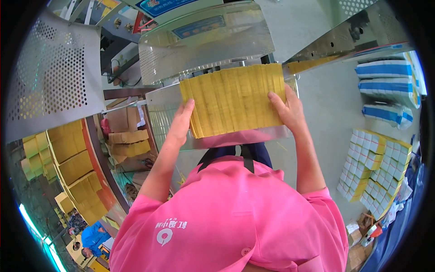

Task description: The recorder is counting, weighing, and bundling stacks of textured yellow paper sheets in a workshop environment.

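Note:
A wide row of thin yellow paper stacks point(238, 102), pressed side by side, lies over the shiny metal tray point(165, 122) of a machine in front of me. My left hand point(182, 119) presses against its left end, thumb on the near top corner. At the right end my right hand point(289, 109) grips it, thumb laid on top and the other fingers mostly hidden behind the edge. Between the two hands the row is squeezed and held level. Just beyond it stands the machine's clear, sloping cover point(208, 41).
A perforated metal panel point(54, 72) juts in at the left, a metal beam point(344, 41) at the right. Yellow stacks point(74, 167) fill shelving at lower left. Blue-and-white packages point(385, 86) and bundled white-and-yellow packs point(376, 170) lie at right. People point(95, 238) sit at far lower left.

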`<state>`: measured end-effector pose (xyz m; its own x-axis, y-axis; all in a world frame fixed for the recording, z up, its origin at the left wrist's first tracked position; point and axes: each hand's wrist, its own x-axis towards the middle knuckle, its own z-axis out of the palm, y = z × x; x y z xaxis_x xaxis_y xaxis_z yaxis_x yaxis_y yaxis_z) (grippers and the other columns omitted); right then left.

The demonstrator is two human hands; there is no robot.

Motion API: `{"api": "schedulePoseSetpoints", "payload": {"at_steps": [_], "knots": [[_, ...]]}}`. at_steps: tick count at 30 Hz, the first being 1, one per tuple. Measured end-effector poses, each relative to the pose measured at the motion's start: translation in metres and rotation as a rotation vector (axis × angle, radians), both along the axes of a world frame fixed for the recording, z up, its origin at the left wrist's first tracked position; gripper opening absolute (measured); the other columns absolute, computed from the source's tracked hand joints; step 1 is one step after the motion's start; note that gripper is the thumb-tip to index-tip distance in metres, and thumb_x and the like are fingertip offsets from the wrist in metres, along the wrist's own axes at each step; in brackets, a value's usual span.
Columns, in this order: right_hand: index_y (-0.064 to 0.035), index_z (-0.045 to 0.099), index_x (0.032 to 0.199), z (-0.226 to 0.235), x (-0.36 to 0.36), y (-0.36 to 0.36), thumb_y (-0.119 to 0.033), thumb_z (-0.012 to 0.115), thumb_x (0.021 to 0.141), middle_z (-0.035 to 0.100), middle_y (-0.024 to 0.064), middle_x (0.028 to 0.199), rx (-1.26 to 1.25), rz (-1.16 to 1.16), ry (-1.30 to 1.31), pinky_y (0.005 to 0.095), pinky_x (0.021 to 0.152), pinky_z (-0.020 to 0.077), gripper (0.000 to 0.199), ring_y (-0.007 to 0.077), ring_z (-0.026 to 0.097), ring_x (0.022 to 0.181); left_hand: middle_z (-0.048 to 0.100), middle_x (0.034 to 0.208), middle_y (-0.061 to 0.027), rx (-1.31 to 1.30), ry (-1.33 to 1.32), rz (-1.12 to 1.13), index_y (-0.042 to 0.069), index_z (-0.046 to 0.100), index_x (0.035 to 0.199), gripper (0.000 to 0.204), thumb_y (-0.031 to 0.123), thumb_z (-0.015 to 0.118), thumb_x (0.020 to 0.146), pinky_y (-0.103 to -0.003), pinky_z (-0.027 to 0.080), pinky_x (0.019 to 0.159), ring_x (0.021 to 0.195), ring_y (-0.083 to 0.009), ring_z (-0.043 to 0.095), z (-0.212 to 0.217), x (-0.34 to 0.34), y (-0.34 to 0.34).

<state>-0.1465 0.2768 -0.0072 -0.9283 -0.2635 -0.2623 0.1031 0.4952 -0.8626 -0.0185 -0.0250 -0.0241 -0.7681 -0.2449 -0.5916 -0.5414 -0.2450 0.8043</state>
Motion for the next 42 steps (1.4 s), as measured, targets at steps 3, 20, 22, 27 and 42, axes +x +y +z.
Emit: {"api": "schedulePoseSetpoints", "payload": {"at_steps": [3,20,22,27,42], "knots": [[-0.0029,0.048,0.137,-0.007,0.003,-0.010,-0.035,0.069,0.085,0.065,0.0207,0.118,-0.083,-0.035,-0.036,0.0385,0.093,0.0486,0.064,0.0306,0.064,0.109,0.053,0.136,-0.0120,-0.072,0.038,0.029,-0.004,0.044,0.139,0.066,0.049,0.051,0.099,-0.033,0.037,0.106,0.125,-0.0214,0.050,-0.001,-0.001,0.005],[0.0015,0.060,0.125,-0.020,-0.007,0.008,-0.033,0.048,0.101,0.066,0.0053,0.110,-0.403,-0.283,-0.572,0.0252,0.084,0.0478,0.044,0.0117,0.061,0.097,0.062,0.122,-0.0080,0.103,-0.196,0.064,0.003,0.055,0.131,0.058,0.050,0.043,0.099,-0.034,0.048,0.089,0.109,-0.0178,0.058,-0.002,-0.002,-0.010],[0.0009,0.062,0.123,-0.011,-0.006,-0.007,-0.029,0.048,0.101,0.066,0.0039,0.108,-0.376,-0.309,-0.551,0.0233,0.083,0.0475,0.040,0.0097,0.061,0.095,0.064,0.118,-0.0084,0.064,-0.196,-0.063,0.003,0.058,0.127,0.055,0.048,0.044,0.099,-0.035,0.048,0.088,0.108,-0.0188,0.059,-0.002,-0.011,-0.002],[-0.0031,0.063,0.123,-0.005,-0.014,-0.008,-0.009,0.049,0.097,0.065,0.0006,0.113,-0.649,-0.151,-0.374,0.0235,0.087,0.0458,0.031,0.0085,0.058,0.102,0.064,0.116,-0.0084,-0.019,0.197,0.159,0.002,0.059,0.124,0.042,0.034,0.044,0.102,-0.033,0.046,0.090,0.102,-0.0170,0.059,0.002,-0.006,0.004],[-0.0045,0.057,0.133,-0.049,-0.005,-0.010,-0.019,0.055,0.100,0.062,0.0002,0.120,-0.662,-0.165,-0.077,0.0278,0.096,0.0430,0.037,0.0103,0.055,0.110,0.065,0.106,0.0001,0.019,0.399,0.244,0.006,0.053,0.132,0.043,0.035,0.052,0.100,-0.022,0.047,0.074,0.090,-0.0059,0.060,-0.046,0.002,-0.001]]}}
